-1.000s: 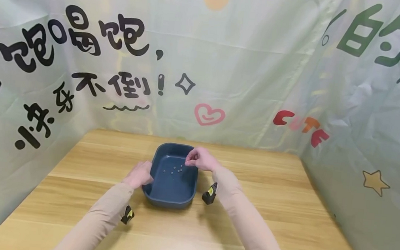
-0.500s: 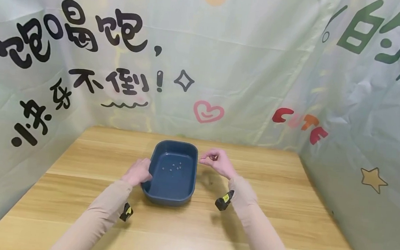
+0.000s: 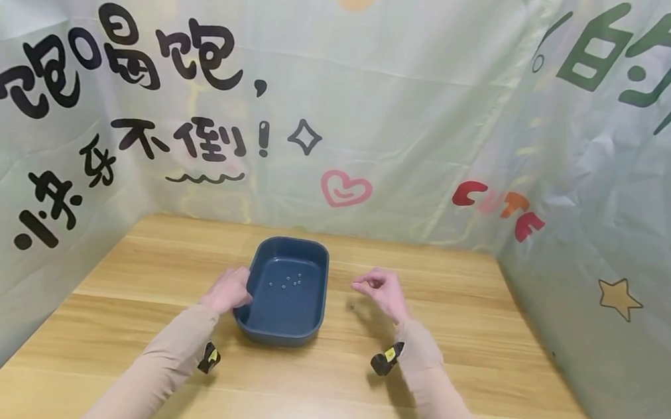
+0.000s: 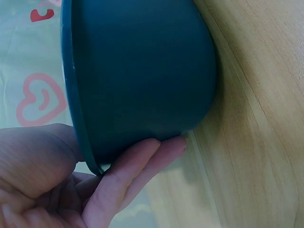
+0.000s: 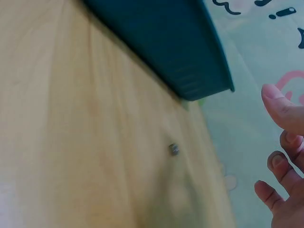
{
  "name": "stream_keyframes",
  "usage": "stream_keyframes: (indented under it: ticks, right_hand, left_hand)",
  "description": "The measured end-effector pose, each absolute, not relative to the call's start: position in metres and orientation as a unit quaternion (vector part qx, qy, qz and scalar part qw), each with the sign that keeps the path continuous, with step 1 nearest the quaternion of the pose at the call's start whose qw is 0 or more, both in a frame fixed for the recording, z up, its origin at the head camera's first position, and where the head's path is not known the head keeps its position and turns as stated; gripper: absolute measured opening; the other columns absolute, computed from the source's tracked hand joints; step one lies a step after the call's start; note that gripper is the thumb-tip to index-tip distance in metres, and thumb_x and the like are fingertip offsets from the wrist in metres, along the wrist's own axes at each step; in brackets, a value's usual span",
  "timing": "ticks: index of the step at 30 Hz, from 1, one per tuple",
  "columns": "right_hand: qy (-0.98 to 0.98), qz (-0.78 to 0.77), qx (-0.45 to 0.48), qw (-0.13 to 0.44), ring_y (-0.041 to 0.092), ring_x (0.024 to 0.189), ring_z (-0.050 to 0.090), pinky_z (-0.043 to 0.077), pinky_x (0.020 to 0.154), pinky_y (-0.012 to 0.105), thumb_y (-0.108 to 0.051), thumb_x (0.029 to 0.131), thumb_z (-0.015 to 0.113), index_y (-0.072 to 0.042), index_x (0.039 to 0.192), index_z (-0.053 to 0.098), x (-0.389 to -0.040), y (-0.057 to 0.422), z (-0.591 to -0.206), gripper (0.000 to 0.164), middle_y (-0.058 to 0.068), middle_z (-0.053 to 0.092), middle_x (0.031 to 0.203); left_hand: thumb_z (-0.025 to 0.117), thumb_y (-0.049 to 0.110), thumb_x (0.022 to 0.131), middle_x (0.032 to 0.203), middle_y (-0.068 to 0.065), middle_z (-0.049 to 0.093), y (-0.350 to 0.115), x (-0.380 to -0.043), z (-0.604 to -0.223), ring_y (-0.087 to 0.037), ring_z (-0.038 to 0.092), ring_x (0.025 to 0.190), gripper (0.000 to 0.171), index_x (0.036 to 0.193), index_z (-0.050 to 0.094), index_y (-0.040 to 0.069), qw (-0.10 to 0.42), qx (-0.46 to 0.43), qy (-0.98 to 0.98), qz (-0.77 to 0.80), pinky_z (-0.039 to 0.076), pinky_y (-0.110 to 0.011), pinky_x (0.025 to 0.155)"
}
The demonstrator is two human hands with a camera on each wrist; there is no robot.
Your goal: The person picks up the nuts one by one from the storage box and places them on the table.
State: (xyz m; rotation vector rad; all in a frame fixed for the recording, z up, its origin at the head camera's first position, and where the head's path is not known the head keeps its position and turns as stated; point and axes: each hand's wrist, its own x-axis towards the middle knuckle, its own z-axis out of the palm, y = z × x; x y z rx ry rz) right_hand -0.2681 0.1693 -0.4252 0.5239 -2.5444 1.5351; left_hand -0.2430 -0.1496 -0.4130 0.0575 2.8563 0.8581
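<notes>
A dark blue rectangular basin [image 3: 286, 322] stands on the table, with several tiny metal pieces like nuts [image 3: 287, 278] on its floor. My left hand [image 3: 229, 288] grips the basin's left rim; in the left wrist view the thumb is inside the wall and the fingers [image 4: 137, 159] lie against the outside. To the right of the basin my right hand [image 3: 385, 292] hovers over the table, thumb and fingers loosely bent, nothing visible between them. One small grey metal nut [image 5: 174, 149] lies on the wood below it.
The light wooden table [image 3: 319, 394] meets a printed cloth backdrop [image 3: 413, 143] at the back and both sides. A black wrist camera [image 3: 387, 358] hangs below the right wrist, another black wrist camera [image 3: 210, 358] below the left.
My right hand has moved from above the basin's right rim out to the right and a little nearer, over the table. The left hand keeps its grip on the left rim.
</notes>
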Motion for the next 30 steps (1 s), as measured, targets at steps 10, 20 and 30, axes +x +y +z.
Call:
stream_keyframes:
  ticks: [10, 20, 30]
  right_hand:
    - [-0.860, 0.495, 0.111, 0.057, 0.009, 0.060, 0.044, 0.038, 0.055, 0.018, -0.022, 0.071, 0.072, -0.009, 0.082, 0.070, -0.274, 0.187, -0.471, 0.018, 0.008, 0.061, 0.074]
    - [-0.863, 0.484, 0.129, 0.064, 0.007, 0.060, 0.047, 0.039, 0.053, 0.016, -0.017, 0.070, 0.073, -0.009, 0.079, 0.071, -0.271, 0.189, -0.491, 0.012, 0.007, 0.063, 0.074]
    - [-0.880, 0.450, 0.128, 0.083, 0.005, 0.066, 0.052, 0.041, 0.059, 0.016, -0.017, 0.069, 0.073, -0.013, 0.077, 0.072, -0.268, 0.188, -0.502, 0.008, -0.001, 0.065, 0.075]
  left_hand:
    - [0.058, -0.007, 0.063, 0.068, -0.010, 0.057, -0.150, -0.242, -0.413, -0.018, 0.057, 0.053, 0.017, 0.078, 0.055, 0.000, 0.081, 0.015, 0.956, 0.281, 0.047, -0.023, 0.040]
    - [0.058, -0.007, 0.062, 0.068, -0.010, 0.056, -0.150, -0.241, -0.413, -0.018, 0.057, 0.052, 0.017, 0.077, 0.055, 0.001, 0.078, 0.007, 0.958, 0.277, 0.048, -0.024, 0.040]
    - [0.058, -0.007, 0.062, 0.068, -0.010, 0.057, -0.149, -0.242, -0.413, -0.018, 0.057, 0.054, 0.018, 0.077, 0.054, 0.000, 0.081, 0.010, 0.951, 0.298, 0.049, -0.025, 0.043]
